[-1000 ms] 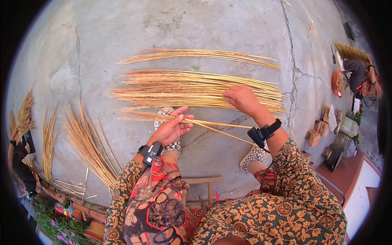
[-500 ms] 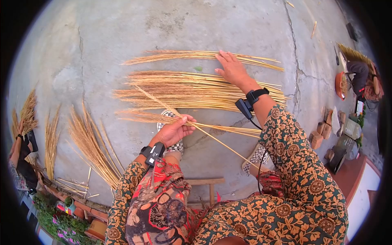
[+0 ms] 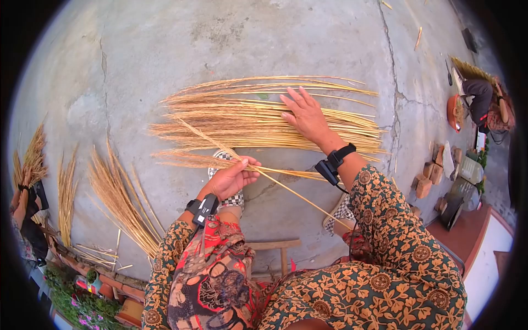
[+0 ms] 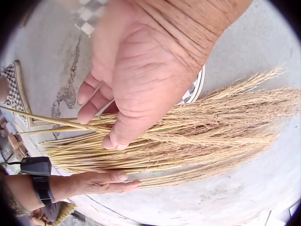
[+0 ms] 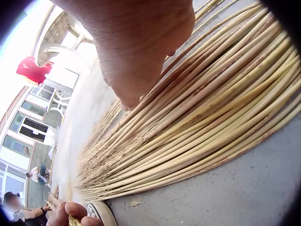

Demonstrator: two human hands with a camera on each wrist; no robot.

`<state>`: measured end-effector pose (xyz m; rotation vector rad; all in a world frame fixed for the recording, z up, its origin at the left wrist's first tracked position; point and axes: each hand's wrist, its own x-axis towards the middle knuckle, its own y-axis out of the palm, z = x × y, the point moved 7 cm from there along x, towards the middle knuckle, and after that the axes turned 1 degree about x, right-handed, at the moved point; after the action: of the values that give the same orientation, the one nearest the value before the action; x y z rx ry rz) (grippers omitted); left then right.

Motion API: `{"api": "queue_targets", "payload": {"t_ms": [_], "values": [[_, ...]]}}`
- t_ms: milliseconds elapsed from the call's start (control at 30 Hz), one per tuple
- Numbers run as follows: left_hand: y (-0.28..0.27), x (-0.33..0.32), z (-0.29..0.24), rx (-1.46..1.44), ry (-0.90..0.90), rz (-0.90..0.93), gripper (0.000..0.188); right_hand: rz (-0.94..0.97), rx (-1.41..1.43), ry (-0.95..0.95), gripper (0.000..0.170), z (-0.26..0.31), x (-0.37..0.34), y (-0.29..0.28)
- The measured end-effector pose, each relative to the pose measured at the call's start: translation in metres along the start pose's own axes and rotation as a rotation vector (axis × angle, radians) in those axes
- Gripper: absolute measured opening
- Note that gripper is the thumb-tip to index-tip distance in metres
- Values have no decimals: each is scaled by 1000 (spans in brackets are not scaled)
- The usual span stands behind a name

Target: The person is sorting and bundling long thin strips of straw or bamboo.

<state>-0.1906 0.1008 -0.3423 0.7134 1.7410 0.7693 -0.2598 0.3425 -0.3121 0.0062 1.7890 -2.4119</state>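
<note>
Dry broomcorn stalks with feathery heads lie on the concrete in a wide main bundle [image 3: 346, 125]. My left hand [image 3: 234, 177] pinches a few stalks between thumb and fingers at the bundle's near side. One held stalk [image 3: 302, 199] slants across the others, its head pointing away to the left. In the left wrist view, the thumb of the left hand [image 4: 146, 80] presses on these stalks. My right hand [image 3: 309, 121], fingers straight and spread, rests over the bundle's far side, where a thinner bunch [image 3: 231, 87] lies close alongside. The right wrist view shows the right hand [image 5: 141, 47] against the stalks.
More broomcorn [image 3: 118, 192] lies at the left, with short cut pieces [image 3: 96, 253] below it. Checkered shoes [image 3: 340, 213] stand near the bundle. Bricks [image 3: 432, 173] and an orange bowl [image 3: 454, 113] are at the right. Another person [image 3: 30, 220] sits at the far left.
My right hand reached to the far thin bunch, then came back, and that bunch now lies against the main bundle. In the left hand, one stalk has swung to a slant.
</note>
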Motion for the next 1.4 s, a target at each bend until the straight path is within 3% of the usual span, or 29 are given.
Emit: {"api": "queue_targets", "payload": {"t_ms": [200, 300, 467, 633, 900, 1167, 1400], "values": [[0, -1, 0, -6, -13, -7, 21, 77, -43, 24, 51, -21, 43, 16], [0, 0, -1, 7, 4, -4, 21, 1, -30, -12, 51, -33, 67, 3], [-2, 1, 0, -6, -8, -2, 21, -18, 67, -159, 47, 1, 21, -19], [-3, 2, 1, -4, -11, -4, 22, 81, 86, -7, 47, 20, -41, 16], [-1, 1, -1, 10, 8, 0, 22, 77, 42, 25, 49, 5, 3, 12], [-1, 3, -1, 3, 8, 9, 22, 118, -11, 64, 54, 19, -42, 31], [0, 1, -2, 14, 14, -4, 23, -65, 44, 38, 53, 14, -8, 15]]}}
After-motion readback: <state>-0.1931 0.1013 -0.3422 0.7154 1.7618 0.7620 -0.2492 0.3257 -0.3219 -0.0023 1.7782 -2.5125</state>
